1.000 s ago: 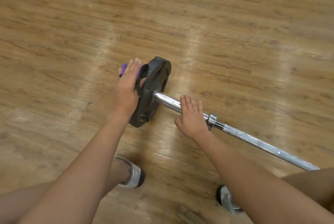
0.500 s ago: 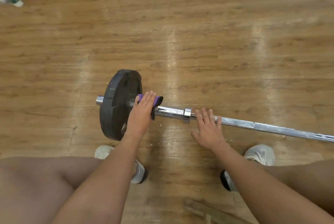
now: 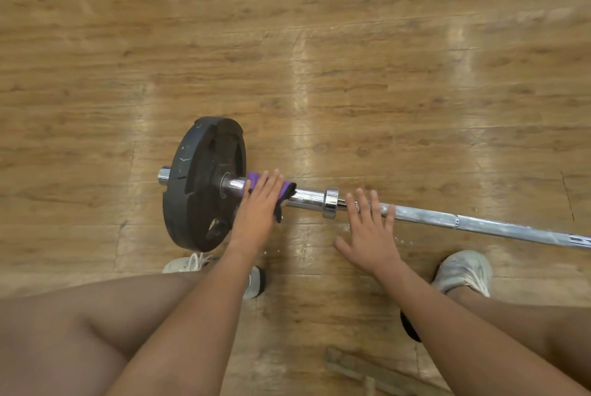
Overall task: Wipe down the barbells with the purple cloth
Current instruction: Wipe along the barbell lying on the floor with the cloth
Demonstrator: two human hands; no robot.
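- Barbell lying flat on a wooden floor, running from in front of the person out to the right edge of view.
- A black weight plate sits on the bar's left end, standing on its rim on the floor, with a short stub of bar poking out beyond it.
- The purple cloth, dark along one edge, is draped over the shiny thick part of the bar, just beside the plate and short of the metal collar.
- The left hand lies flat on top of the cloth and presses it to the bar, fingers straight and close together, pointing away from the person. Its thumb cannot be made out.
- The right hand rests on the dull grey shaft just past the collar, fingers straight and spread apart, thumb stuck out to the side and holding nothing.
- The collar lies between the two hands, which do not touch.
- The person crouches over the bar, bare knees low in view, a pale left shoe near the plate and a pale right shoe below the shaft.
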